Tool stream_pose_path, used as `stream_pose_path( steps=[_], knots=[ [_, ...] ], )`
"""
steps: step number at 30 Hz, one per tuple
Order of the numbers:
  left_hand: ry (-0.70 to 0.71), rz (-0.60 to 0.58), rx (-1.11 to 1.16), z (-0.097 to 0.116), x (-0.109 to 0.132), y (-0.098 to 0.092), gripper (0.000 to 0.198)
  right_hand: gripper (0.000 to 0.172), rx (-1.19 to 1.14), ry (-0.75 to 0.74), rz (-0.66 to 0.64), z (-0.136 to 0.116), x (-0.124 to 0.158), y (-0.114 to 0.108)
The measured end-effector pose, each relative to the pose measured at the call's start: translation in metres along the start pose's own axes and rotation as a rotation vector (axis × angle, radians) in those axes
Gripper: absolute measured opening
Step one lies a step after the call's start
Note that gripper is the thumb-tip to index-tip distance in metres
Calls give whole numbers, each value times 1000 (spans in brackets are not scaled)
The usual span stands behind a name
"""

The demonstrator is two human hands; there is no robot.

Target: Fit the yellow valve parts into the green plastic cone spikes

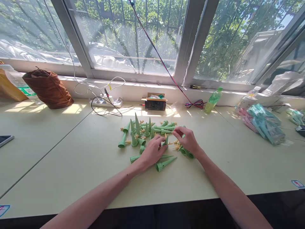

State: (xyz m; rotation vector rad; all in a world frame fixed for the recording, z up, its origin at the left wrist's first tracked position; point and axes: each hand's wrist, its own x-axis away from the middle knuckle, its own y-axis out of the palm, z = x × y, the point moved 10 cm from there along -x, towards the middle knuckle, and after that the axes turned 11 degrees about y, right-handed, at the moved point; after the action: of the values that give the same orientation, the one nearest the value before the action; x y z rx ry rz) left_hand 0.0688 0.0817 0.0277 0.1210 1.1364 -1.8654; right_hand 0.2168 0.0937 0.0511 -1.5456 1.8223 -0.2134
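Note:
My left hand (153,150) is closed round a green cone-shaped plastic watering spike (166,140), which points upward at its fingertips. To its right, my right hand (187,140) has thumb and forefinger pinched together; what lies between them is too small to make out. Many similar green spikes surround both hands, some standing like the tall cone (137,124), others lying down like the spike (164,164) in front of my left hand. Small yellow valve pieces (176,147) lie in a heap beside my right hand, partly hidden by it.
At the back stand a small black-fronted box (155,105), a power strip (106,101) with cables and a green bottle (213,100). A brown cloth bag (49,89) sits back left. Plastic-wrapped packs (265,124) lie right; a phone (6,140) is at the left edge.

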Motion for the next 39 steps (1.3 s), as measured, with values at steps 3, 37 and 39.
stream_pose_path(
  steps=[3, 37, 39],
  knots=[
    [-7, 3, -2, -1, -1, 0, 5, 14, -11, -13, 6, -1, 0, -1],
    [-287, 299, 587, -26, 7, -9, 28, 23, -222, 36, -110, -9, 7, 9],
    [-281, 299, 575, -25, 6, -9, 29, 22, -220, 28, -117, -11, 8, 9]
  ],
)
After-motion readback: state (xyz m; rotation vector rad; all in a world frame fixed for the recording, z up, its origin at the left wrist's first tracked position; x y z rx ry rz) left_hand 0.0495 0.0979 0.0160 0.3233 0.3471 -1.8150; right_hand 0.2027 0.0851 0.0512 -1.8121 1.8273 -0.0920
